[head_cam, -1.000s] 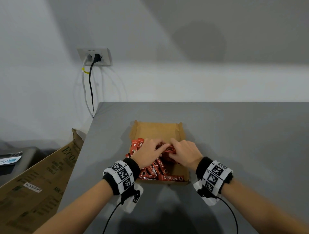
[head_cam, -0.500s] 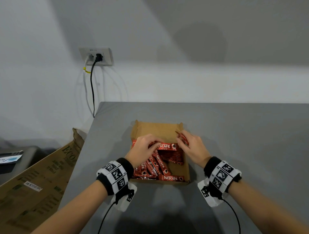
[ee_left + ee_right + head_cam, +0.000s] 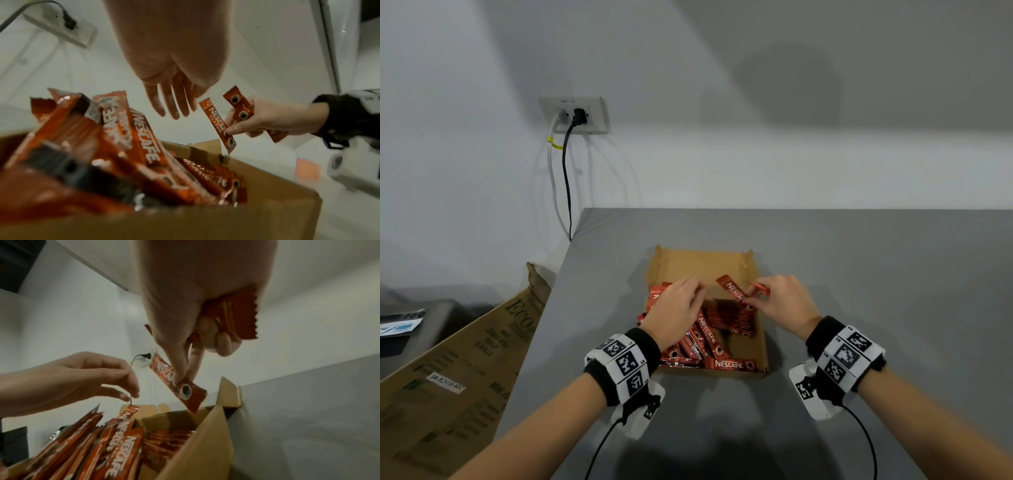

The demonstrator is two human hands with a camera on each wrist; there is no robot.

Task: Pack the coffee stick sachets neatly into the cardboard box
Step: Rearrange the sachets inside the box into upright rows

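An open cardboard box (image 3: 702,269) lies flat on the grey table (image 3: 876,291), part-filled with a loose heap of red coffee sachets (image 3: 707,337). My right hand (image 3: 751,298) hovers over the box's far right corner. Its thumb and forefinger pinch one sachet (image 3: 732,291) by its lower end, and its curled fingers hold more sachets (image 3: 232,318). In the left wrist view that pinched sachet (image 3: 216,123) slants down toward the box wall (image 3: 267,178). My left hand (image 3: 697,291) hangs over the heap (image 3: 123,146) with straight fingers (image 3: 174,110), holding nothing.
A large printed carton (image 3: 458,370) leans against the table's left edge. A wall socket (image 3: 573,114) with two cables hangs behind the table's far left corner. A dark object (image 3: 417,322) stands further left.
Both hands were together on the heap. The left hand lifted one sachet and let it go; the right hand now pinches it, and the hands have moved apart toward the box's far end.
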